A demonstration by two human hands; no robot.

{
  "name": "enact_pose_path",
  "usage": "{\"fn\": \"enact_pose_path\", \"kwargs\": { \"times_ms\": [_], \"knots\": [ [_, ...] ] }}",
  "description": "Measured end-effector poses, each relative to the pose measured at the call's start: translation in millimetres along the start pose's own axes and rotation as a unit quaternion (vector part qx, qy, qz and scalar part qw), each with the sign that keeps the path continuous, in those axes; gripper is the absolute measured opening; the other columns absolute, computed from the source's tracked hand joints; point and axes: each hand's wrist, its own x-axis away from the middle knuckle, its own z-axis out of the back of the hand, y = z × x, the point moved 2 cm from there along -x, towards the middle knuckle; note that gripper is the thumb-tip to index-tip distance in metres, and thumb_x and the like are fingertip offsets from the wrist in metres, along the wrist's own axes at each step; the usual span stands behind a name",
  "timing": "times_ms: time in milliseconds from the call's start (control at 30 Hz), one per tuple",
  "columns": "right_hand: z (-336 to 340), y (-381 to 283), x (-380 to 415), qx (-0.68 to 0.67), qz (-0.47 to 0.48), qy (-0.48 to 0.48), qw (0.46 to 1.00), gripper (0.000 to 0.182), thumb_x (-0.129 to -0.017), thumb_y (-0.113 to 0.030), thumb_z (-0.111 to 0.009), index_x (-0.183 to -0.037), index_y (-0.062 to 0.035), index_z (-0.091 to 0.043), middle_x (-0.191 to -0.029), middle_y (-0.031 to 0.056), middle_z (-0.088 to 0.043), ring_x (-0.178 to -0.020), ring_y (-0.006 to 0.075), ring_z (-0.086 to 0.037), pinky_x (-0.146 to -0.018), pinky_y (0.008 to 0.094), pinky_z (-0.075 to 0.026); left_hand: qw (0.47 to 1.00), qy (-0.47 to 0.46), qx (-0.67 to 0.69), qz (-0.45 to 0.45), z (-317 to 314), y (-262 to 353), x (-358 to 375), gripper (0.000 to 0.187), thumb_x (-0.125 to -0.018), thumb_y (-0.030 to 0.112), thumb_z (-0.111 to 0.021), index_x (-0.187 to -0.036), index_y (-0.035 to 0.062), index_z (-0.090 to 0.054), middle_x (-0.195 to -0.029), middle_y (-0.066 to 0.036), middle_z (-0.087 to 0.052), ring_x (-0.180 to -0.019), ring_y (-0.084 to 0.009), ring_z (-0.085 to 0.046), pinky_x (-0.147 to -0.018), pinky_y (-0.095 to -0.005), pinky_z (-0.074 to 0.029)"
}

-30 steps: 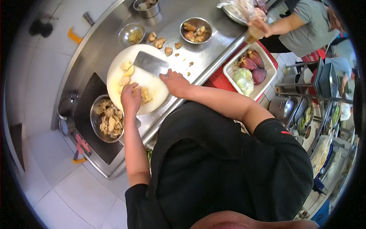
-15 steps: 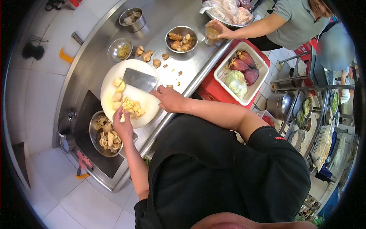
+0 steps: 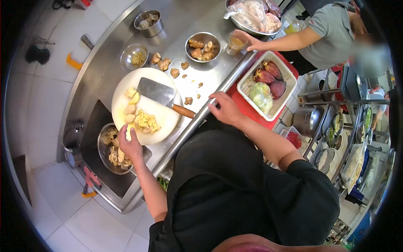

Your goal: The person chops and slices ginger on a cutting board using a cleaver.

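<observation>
My left hand (image 3: 132, 146) is at the near left edge of the round white cutting board (image 3: 166, 122), with a pale yellow piece of peeled ginger (image 3: 129, 131) between thumb and fingers. Larger ginger pieces (image 3: 130, 109) and a heap of chopped ginger (image 3: 147, 122) lie on the board. A cleaver (image 3: 156, 91) rests flat there, its wooden handle (image 3: 184, 111) reaching past the board's rim. Over the counter's front rail my right hand (image 3: 226, 108) is empty, fingers apart, clear of the handle. Below the board, a metal bowl (image 3: 100, 145) holds more pale pieces.
Unpeeled ginger (image 3: 164, 64) lies on the steel counter (image 3: 176, 19) near several metal bowls (image 3: 203, 59). A co-worker's hand (image 3: 248, 40) is at a clear cup of brown liquid (image 3: 236, 44). A white basket (image 3: 241, 90) with red-purple buds and a wrapped green vegetable stands right.
My right hand has let go of the cleaver handle and moved right, to the counter rail. My left hand has shifted slightly left and down and now has a ginger piece between its fingers.
</observation>
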Motion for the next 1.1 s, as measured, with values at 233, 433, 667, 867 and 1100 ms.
{"fn": "enact_pose_path", "kwargs": {
  "times_ms": [233,433,667,867,1100],
  "knots": [
    [39.1,56.3,52.6,-0.011,-0.041,0.144,0.989,0.025,-0.104,-0.027,-0.069,-0.096,-0.0034,-0.068,-0.083,0.0115,-0.067,-0.074,0.0259,-0.066,-0.068,0.0371,-0.054,0.995,0.043,0.078,0.046,11.4,-5.1,2.1,0.034,-0.102,0.010,-0.070,-0.133,-0.0024,-0.070,-0.130,-0.016,-0.073,-0.120,-0.0252,-0.069,-0.109,-0.0400,-0.051],
    [16.8,153.2,125.4,0.037,-0.213,0.094,0.972,0.051,-0.110,-0.044,-0.056,-0.084,-0.0016,-0.064,-0.069,0.0111,-0.062,-0.062,0.0262,-0.059,-0.063,0.0398,-0.050,0.992,0.062,0.093,0.062,26.4,-26.6,-0.2,0.029,-0.102,0.011,-0.071,-0.128,-0.0019,-0.072,-0.124,-0.012,-0.071,-0.116,-0.0216,-0.068,-0.103,-0.0357,-0.053],
    [3.9,230.1,260.2,-0.049,-0.660,-0.022,0.749,0.050,-0.102,-0.052,-0.063,-0.093,-0.0026,-0.066,-0.075,0.0099,-0.069,-0.065,0.0278,-0.069,-0.062,0.0412,-0.057,0.990,0.063,0.113,0.055,38.6,-30.0,1.8,0.025,-0.101,0.011,-0.071,-0.123,-0.0004,-0.074,-0.117,-0.010,-0.073,-0.105,-0.0176,-0.068,-0.095,-0.0336,-0.054],
    [-15.3,287.8,271.9,0.381,-0.077,-0.492,0.779,0.028,-0.092,-0.028,-0.072,-0.106,-0.0038,-0.069,-0.090,0.0116,-0.078,-0.082,0.0272,-0.077,-0.066,0.0426,-0.061,0.992,0.038,0.100,0.062,37.7,-46.7,8.7,0.021,-0.101,0.011,-0.072,-0.117,-0.0011,-0.076,-0.107,-0.006,-0.076,-0.094,-0.0144,-0.069,-0.088,-0.0306,-0.054],
    [-53.2,309.4,178.6,-0.045,-0.433,-0.142,0.889,0.036,-0.107,-0.041,-0.054,-0.112,-0.0105,-0.071,-0.085,0.0121,-0.074,-0.064,0.0345,-0.070,-0.059,0.0431,-0.059,0.993,0.000,0.106,0.048,29.2,-46.9,0.7,0.023,-0.103,0.013,-0.072,-0.120,-0.0016,-0.075,-0.108,-0.008,-0.077,-0.095,-0.0144,-0.070,-0.089,-0.0304,-0.056]
  ]
}}
